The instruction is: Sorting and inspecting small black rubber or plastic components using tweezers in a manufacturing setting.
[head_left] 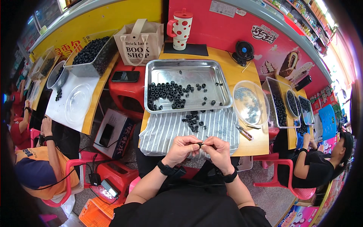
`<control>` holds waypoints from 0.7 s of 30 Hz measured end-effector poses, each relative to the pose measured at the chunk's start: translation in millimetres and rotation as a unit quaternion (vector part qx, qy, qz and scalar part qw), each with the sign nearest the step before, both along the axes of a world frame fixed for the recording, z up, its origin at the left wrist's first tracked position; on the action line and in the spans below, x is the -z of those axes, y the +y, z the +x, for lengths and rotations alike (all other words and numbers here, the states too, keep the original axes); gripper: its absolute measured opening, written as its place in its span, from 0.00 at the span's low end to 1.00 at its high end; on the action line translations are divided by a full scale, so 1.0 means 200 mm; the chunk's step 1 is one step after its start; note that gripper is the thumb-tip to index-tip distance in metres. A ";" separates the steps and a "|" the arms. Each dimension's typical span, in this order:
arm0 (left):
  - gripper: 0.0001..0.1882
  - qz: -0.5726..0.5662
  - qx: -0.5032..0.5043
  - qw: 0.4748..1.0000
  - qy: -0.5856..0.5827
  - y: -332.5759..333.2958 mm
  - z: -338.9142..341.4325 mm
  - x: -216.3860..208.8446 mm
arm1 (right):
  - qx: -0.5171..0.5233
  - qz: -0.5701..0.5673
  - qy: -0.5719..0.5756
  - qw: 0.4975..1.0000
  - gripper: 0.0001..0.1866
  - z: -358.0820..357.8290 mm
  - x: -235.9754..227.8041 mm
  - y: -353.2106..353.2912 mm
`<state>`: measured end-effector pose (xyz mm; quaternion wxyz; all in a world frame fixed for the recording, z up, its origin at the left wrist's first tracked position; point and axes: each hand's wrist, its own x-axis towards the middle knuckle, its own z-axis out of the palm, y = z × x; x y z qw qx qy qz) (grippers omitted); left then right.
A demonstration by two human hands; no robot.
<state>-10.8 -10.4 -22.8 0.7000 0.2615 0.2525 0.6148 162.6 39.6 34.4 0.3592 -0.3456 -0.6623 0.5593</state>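
My left hand (182, 150) and my right hand (218, 150) meet at the table's near edge, fingertips pinched together on a small black part (200, 145). Fingers cover most of that part, so its exact shape is hidden. Just beyond them, a grey and white striped cloth (159, 130) carries a loose pile of small black ring-shaped parts (193, 120). Behind the cloth stands a metal tray (189, 65), with many more black rings (166, 92) gathered mostly in its left half.
Right of the tray are a round clear tub (251, 104) with tiny pieces, a cutter-like tool (245, 132) and a black fan (243, 52). A dotted tumbler (182, 30) and canvas bag (140, 41) stand behind. People sit at tables on both sides; a red stool (126, 87) bears a phone.
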 end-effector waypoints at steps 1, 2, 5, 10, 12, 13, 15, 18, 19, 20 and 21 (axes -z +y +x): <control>0.08 0.000 0.003 1.000 -0.003 0.00 0.00 0.00 | 0.000 0.034 -0.008 0.999 0.05 0.00 0.00 0.00; 0.08 -0.001 0.007 1.000 -0.007 0.00 0.00 0.00 | -0.001 0.033 -0.008 0.999 0.05 -0.01 -0.01 0.00; 0.09 -0.004 0.005 1.000 -0.014 0.00 0.00 0.00 | -0.010 0.206 -0.042 0.978 0.06 -0.02 -0.02 0.01; 0.10 -0.016 0.006 1.000 -0.018 0.01 0.00 0.00 | -0.036 0.284 -0.081 0.955 0.07 -0.01 -0.03 0.04; 0.10 -0.017 0.008 1.000 -0.011 0.01 0.00 0.00 | -0.037 0.298 -0.093 0.949 0.07 -0.01 -0.04 0.04; 0.10 -0.019 0.008 1.000 -0.010 0.01 0.00 0.00 | -0.040 0.311 -0.103 0.944 0.07 -0.01 -0.05 0.04; 0.11 -0.021 0.007 1.000 -0.008 0.02 0.00 0.01 | -0.055 0.363 -0.124 0.922 0.07 -0.02 -0.06 0.05; 0.11 0.002 0.001 1.000 -0.021 0.01 0.00 0.02 | -0.071 0.402 -0.137 0.903 0.07 -0.02 -0.06 0.06; 0.11 -0.011 0.000 1.000 -0.019 0.02 0.00 0.01 | -0.073 0.393 -0.129 0.907 0.07 -0.03 -0.06 0.07; 0.11 -0.024 -0.002 1.000 -0.017 0.02 0.00 0.01 | -0.073 0.395 -0.129 0.907 0.07 -0.02 -0.05 0.08; 0.11 -0.022 -0.002 1.000 -0.016 0.02 0.00 0.01 | -0.063 0.361 -0.111 0.924 0.06 -0.02 -0.05 0.08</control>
